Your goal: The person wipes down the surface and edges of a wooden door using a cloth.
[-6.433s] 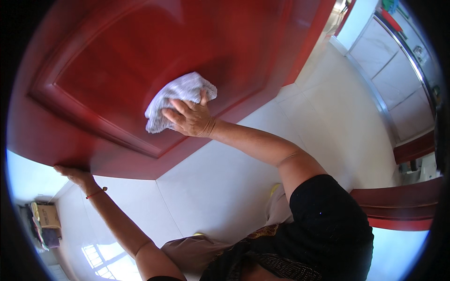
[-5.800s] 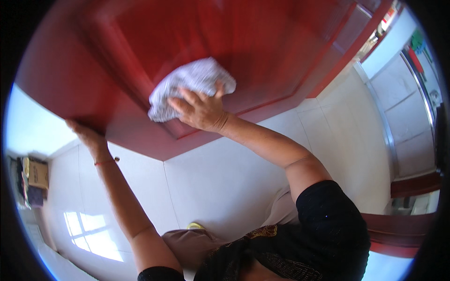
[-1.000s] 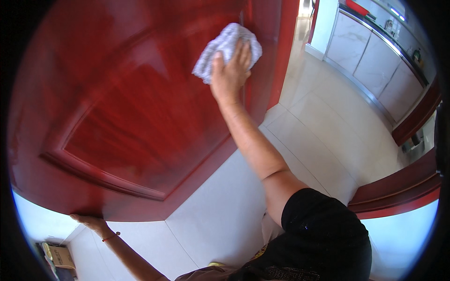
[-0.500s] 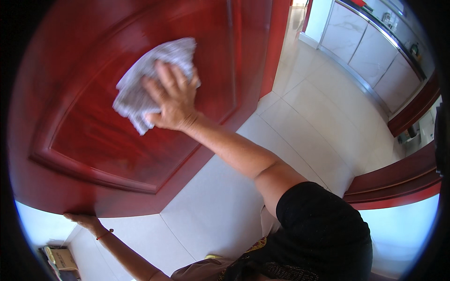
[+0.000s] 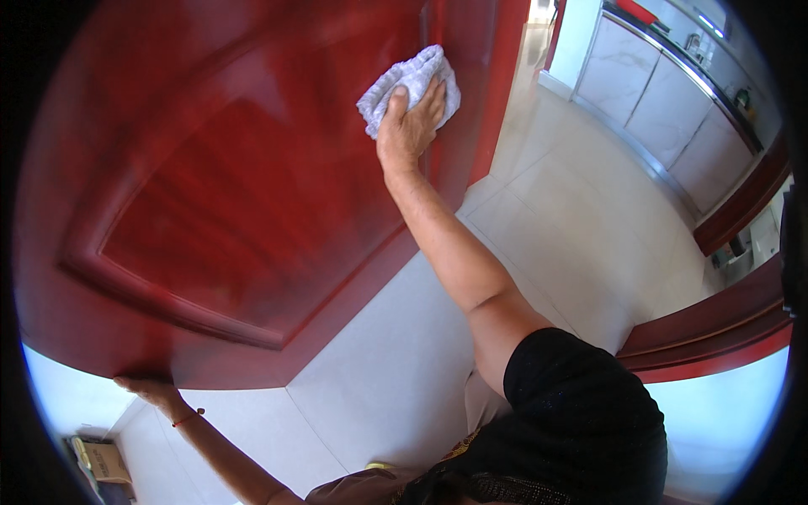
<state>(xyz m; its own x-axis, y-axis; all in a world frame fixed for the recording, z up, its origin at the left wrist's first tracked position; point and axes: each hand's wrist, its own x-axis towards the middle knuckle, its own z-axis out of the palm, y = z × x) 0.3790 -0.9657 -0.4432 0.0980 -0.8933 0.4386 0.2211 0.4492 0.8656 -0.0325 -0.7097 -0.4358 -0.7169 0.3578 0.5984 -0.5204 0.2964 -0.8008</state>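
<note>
A dark red panelled wooden door (image 5: 227,219) fills the left half of the view. High on it, near the raised moulding towards its right side, my right hand (image 5: 411,126) presses a crumpled light grey-white cloth (image 5: 396,80) against the surface, fingers closed over it. At the lower left, my left hand (image 5: 151,391) grips the door's edge. Part of its fingers is hidden by the door. A thin red cord bracelet (image 5: 187,417) circles that wrist.
Pale floor tiles (image 5: 362,353) run beneath the door and towards white marbled cabinets (image 5: 648,93) at the upper right. A dark red door frame (image 5: 715,311) stands at the right. In the lower left corner lies a cardboard box (image 5: 103,460).
My right hand has swept the cloth to the right and upward across the door, and the cloth is now more bunched. My left hand has stayed at the door edge.
</note>
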